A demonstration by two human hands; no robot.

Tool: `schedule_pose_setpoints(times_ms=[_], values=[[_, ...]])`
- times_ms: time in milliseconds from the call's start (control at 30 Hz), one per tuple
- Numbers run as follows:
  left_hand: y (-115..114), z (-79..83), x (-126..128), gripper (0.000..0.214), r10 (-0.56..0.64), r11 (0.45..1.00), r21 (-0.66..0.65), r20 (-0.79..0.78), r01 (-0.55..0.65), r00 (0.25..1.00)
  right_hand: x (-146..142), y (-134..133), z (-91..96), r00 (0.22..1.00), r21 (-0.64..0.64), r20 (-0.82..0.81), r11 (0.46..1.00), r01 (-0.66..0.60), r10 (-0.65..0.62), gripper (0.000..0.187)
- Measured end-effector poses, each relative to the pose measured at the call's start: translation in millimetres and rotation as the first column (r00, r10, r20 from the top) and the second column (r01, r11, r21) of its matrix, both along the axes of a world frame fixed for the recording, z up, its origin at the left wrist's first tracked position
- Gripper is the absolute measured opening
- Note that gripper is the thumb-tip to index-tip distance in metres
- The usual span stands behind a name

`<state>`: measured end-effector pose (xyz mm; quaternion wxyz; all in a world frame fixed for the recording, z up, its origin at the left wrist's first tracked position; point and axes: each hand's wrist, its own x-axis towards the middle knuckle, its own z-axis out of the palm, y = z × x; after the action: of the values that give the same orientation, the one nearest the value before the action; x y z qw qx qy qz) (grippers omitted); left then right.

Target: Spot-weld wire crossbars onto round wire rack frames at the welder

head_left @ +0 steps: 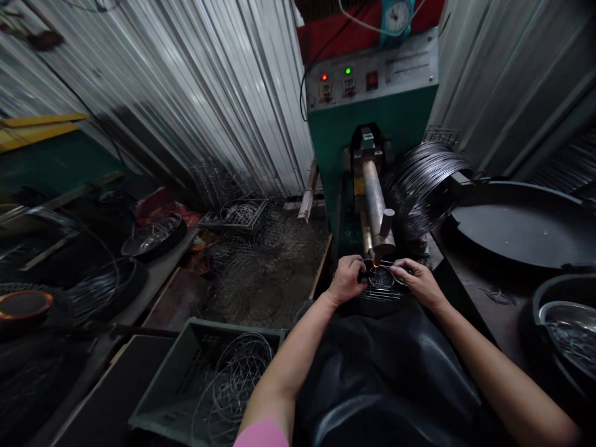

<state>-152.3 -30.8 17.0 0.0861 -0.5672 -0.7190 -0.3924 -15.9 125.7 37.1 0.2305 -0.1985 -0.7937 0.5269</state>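
Note:
Between my hands a round wire rack with parallel wires lies under the tip of a spot welder. An orange glow shows where the welder's electrode meets the wire. My left hand grips the rack's left side, thumb and fingers closed on it. On the right side, my right hand pinches the rim near the electrode. The finer joints of the wire are too small to make out.
A green crate holding wire pieces stands at lower left. Right of the welder sit a wire coil, a large dark round tray and a black tub with a metal bowl of small parts. Loose wire rings lie left of the welder.

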Motion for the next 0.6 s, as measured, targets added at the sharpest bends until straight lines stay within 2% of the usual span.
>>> schedule_pose_setpoints(times_ms=[233, 400, 500, 600], values=[[1.1, 2.5, -3.1, 0.028, -0.028, 1.0, -0.013, 0.023, 0.028, 0.999, -0.5, -0.6, 0.0, 1.0, -0.006, 0.0, 1.0, 0.017, -0.017, 0.038], [0.1, 5.0, -3.7, 0.028, -0.048, 0.999, -0.018, 0.038, 0.048, 0.998, 1.6, 0.7, 0.9, 1.0, -0.054, 0.0, 0.998, -0.014, 0.014, 0.034], [-1.4, 5.9, -6.0, 0.028, -0.059, 0.998, -0.02, 0.041, 0.06, 0.997, 15.1, 13.7, -12.7, 0.998, -0.131, -0.068, 0.991, -0.004, -0.005, 0.033], [-4.6, 7.1, -6.6, 0.03, -0.036, 0.998, -0.04, 0.028, 0.037, 0.999, 37.1, 32.5, -39.4, 0.998, -0.23, -0.06, 0.973, 0.022, -0.036, 0.032]])
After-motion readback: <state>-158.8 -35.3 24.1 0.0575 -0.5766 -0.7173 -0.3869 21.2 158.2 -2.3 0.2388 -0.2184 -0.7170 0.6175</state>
